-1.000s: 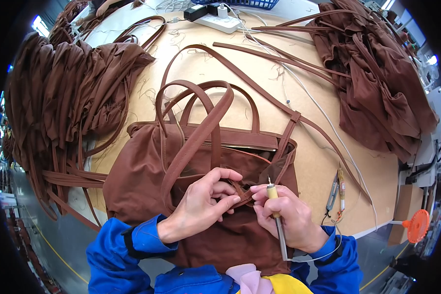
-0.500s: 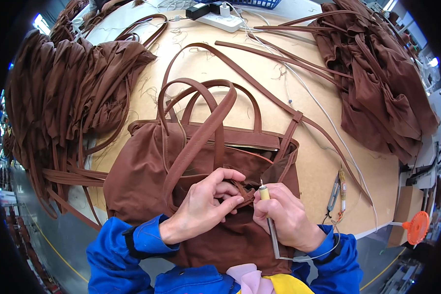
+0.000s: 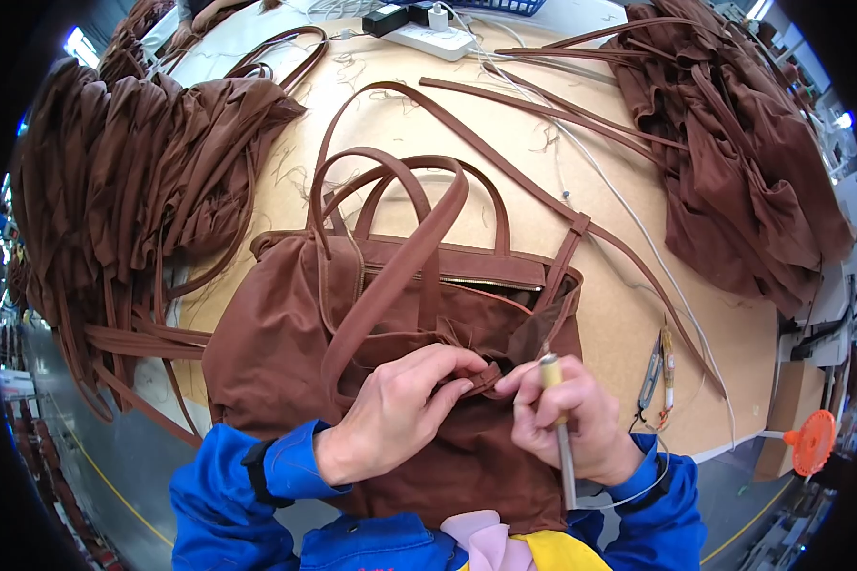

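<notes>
Brown fabric: a soft handbag (image 3: pixel 352 333) lies near the middle of the desk (image 3: pixel 600 314), close to the person, its opening toward 12 o'clock.
Handles: two looped handles (image 3: pixel 400 176) arch away toward 12 o'clock; a broad strap (image 3: pixel 390 285) runs diagonally across the front of the bag.
Left hand: the left hand (image 3: pixel 400 419) is curled, thumb and fingers pinched shut on a small fold of brown fabric (image 3: pixel 481 376) on the bag's front.
Right hand: the right hand (image 3: pixel 567 419) is closed around a slim pen-like tool (image 3: pixel 562 438), pale tip up, just beside the pinched fold; what the tip is I cannot tell.
Sleeves: both forearms wear blue sleeves (image 3: pixel 229 495).
At 9 to 11 o'clock: a heap of brown straps and bags (image 3: pixel 124 181) hangs over the desk edge.
At 1 to 2 o'clock: a second pile of brown fabric (image 3: pixel 752 162).
At 12 o'clock: a white power strip (image 3: pixel 433 38).
At 3 to 4 o'clock: small hand tools (image 3: pixel 659 366) lie beside a thin white cord (image 3: pixel 638 228).
</notes>
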The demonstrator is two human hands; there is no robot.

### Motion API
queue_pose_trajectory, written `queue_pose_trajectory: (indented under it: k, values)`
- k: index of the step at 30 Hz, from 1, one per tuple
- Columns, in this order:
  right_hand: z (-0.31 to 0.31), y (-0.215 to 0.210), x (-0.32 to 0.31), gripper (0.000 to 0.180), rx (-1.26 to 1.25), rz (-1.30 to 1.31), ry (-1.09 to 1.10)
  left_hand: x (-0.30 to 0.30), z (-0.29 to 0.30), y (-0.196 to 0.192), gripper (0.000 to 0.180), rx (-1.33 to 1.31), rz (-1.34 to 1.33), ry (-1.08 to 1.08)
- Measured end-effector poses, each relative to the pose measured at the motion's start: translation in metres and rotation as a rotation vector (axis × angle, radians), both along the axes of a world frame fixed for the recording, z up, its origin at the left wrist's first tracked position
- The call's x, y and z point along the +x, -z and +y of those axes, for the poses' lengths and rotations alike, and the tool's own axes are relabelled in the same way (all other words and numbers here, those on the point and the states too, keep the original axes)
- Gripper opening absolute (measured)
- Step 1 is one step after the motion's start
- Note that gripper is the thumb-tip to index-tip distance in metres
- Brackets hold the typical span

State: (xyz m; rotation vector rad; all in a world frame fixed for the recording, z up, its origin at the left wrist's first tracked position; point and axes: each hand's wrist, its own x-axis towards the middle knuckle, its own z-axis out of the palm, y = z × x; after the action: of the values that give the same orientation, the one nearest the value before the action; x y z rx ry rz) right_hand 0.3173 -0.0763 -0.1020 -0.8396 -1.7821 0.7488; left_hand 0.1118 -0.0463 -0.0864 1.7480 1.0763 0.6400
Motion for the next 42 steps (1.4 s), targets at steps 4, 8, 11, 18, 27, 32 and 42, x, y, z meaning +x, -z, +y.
queue_pose_trajectory:
  k: [4,8,11,18,27,32,42]
  values:
    - [-0.002,-0.003,0.012,0.033,-0.131,0.024,-0.001,-0.001,-0.004,0.000,0.020,0.208,0.074,0.048]
    - [-0.011,0.004,0.015,0.022,-0.304,0.226,-0.058,0.003,-0.008,0.001,0.029,0.454,0.145,0.078]
    - [-0.017,0.007,0.015,0.020,-0.456,0.455,-0.054,0.008,-0.013,-0.001,0.032,0.475,0.193,0.101]
    - [-0.016,0.000,0.016,0.053,-0.644,0.533,-0.135,0.012,-0.017,-0.008,0.036,0.596,0.316,0.196]
    - [-0.010,-0.002,0.031,0.014,-0.507,0.101,-0.193,0.012,-0.015,-0.003,0.028,0.644,0.241,0.105]
    - [-0.012,-0.006,0.023,0.012,-0.641,0.259,-0.118,0.012,-0.012,-0.003,0.023,0.589,0.211,0.073]
    - [-0.008,-0.011,0.024,0.010,-0.496,0.052,-0.080,0.010,-0.011,-0.001,0.022,0.518,0.193,0.083]
